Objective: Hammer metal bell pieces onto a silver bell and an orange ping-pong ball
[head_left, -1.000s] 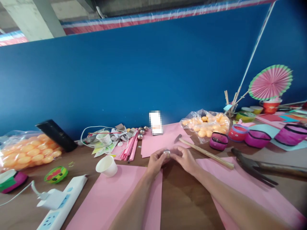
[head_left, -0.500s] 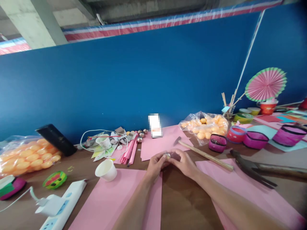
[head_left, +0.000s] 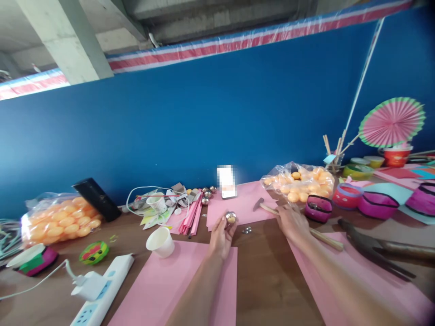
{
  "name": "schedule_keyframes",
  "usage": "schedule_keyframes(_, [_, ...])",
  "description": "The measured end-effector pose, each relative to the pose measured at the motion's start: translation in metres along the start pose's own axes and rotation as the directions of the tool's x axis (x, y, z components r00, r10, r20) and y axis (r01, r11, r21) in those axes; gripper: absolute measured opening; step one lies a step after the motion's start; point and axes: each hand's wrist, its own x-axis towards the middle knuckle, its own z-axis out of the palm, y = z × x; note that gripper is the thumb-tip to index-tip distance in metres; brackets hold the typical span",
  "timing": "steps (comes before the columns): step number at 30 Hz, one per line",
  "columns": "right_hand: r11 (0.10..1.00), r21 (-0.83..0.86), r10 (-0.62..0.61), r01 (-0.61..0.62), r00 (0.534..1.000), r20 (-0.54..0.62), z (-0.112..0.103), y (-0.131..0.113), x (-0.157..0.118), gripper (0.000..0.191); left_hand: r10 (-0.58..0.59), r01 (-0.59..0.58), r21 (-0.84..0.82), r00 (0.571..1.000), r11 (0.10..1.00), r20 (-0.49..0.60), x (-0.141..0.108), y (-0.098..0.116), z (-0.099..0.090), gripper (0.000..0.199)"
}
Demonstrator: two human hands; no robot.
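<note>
Between the fingertips of my left hand [head_left: 222, 235] is a shiny silver ball [head_left: 230, 217] with a yellowish patch, held above the table near the back pink sheet. My right hand [head_left: 292, 222] lies over the wooden handle of a small hammer [head_left: 326, 239], whose head [head_left: 258, 204] points left on the pink paper [head_left: 244, 209]. The fingers of that hand are bent, and their grip on the handle is partly hidden. Some small shiny metal pieces [head_left: 247, 230] rest on the brown table between my hands.
A white paper cup [head_left: 160, 242] and a power strip [head_left: 105, 290] are at left. Bags of orange balls [head_left: 61, 219] [head_left: 302, 183] lie on both sides. Small purple containers [head_left: 318, 208] and a large claw hammer [head_left: 370, 249] are at right. A blue partition [head_left: 204, 117] stands behind.
My hands have moved apart. My right hand has gone right to the hammer handle, while my left hand keeps the silver ball. Small metal pieces now show on the table, and the view has shifted slightly.
</note>
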Motion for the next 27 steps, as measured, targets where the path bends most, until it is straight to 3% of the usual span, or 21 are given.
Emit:
schedule_keyframes(5, [0.995, -0.099, 0.012, -0.016, 0.999, -0.040, 0.001, -0.003, 0.001, 0.024, -0.015, 0.013, -0.041, 0.999, 0.999, -0.042, 0.002, 0.005, -0.002, 0.033])
schedule_keyframes(10, [0.991, -0.058, -0.133, 0.124, 0.972, -0.193, -0.004, -0.018, -0.008, 0.020, -0.021, 0.014, -0.077, 0.996, 0.997, -0.090, 0.003, 0.005, -0.002, 0.031])
schedule_keyframes(18, [0.926, 0.035, -0.315, 0.375, 0.824, -0.471, -0.015, -0.046, -0.034, 0.022, -0.011, 0.002, -0.088, 0.995, 0.996, -0.103, 0.005, 0.003, -0.003, 0.024])
schedule_keyframes(24, [0.893, 0.013, -0.400, 0.450, 0.806, -0.436, -0.015, -0.050, -0.039, 0.028, 0.004, -0.007, -0.080, 0.999, 0.997, -0.040, 0.002, 0.001, -0.002, 0.021])
schedule_keyframes(27, [0.901, 0.033, -0.369, 0.432, 0.806, -0.462, -0.014, -0.049, -0.039, 0.030, 0.006, -0.010, -0.078, 0.999, 0.997, -0.054, 0.002, 0.000, -0.003, 0.019])
